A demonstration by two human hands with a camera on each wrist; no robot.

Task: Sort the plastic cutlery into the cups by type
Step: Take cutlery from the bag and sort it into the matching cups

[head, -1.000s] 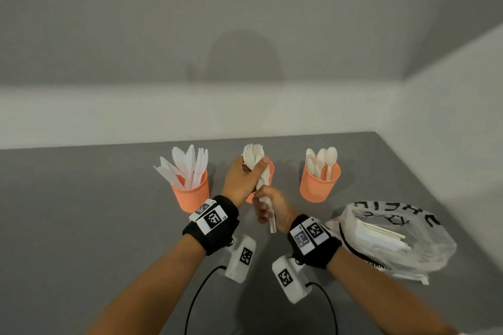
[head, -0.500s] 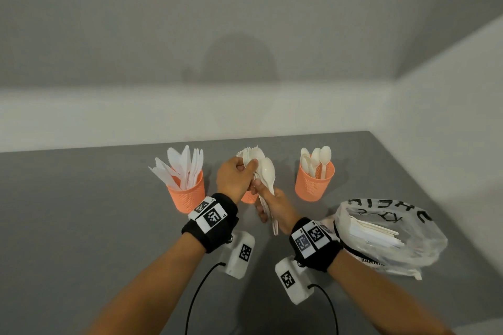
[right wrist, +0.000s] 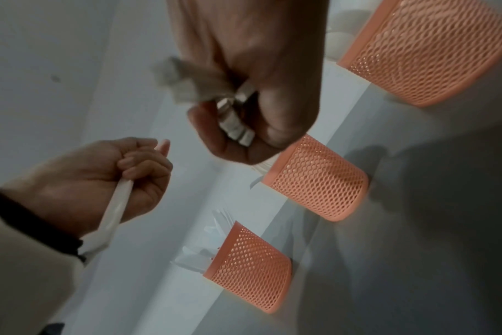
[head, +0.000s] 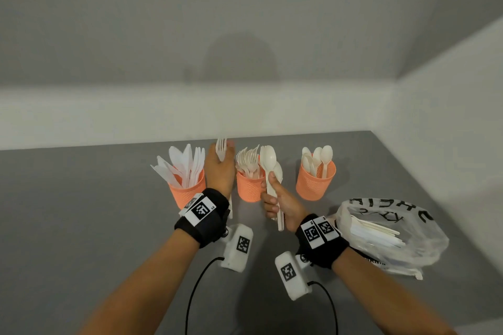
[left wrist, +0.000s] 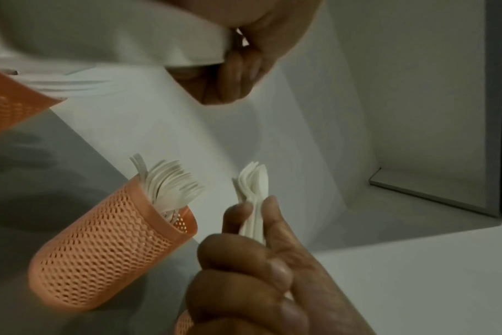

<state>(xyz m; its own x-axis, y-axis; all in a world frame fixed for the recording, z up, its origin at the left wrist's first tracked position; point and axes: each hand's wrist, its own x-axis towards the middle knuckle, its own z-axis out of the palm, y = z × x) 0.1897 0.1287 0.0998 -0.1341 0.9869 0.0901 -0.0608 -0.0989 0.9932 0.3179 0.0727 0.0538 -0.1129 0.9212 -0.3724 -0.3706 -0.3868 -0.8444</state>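
Observation:
Three orange mesh cups stand in a row: knives cup, forks cup, spoons cup. My left hand is raised between the knives and forks cups and grips one white fork, tines up. My right hand is just in front of the forks cup and grips a small bunch of white spoons by their handles. The right wrist view shows those handles in my right fist and my left hand curled round the fork's handle. The left wrist view shows the forks cup.
A clear plastic bag with more white cutlery lies on the grey table to the right of my right wrist. White walls close the table at the back and right. Camera cables hang under both wrists.
Both hands were together on one bunch in front of the forks cup. They have parted: the left hand drew a fork up and to the left, while the right keeps the spoons.

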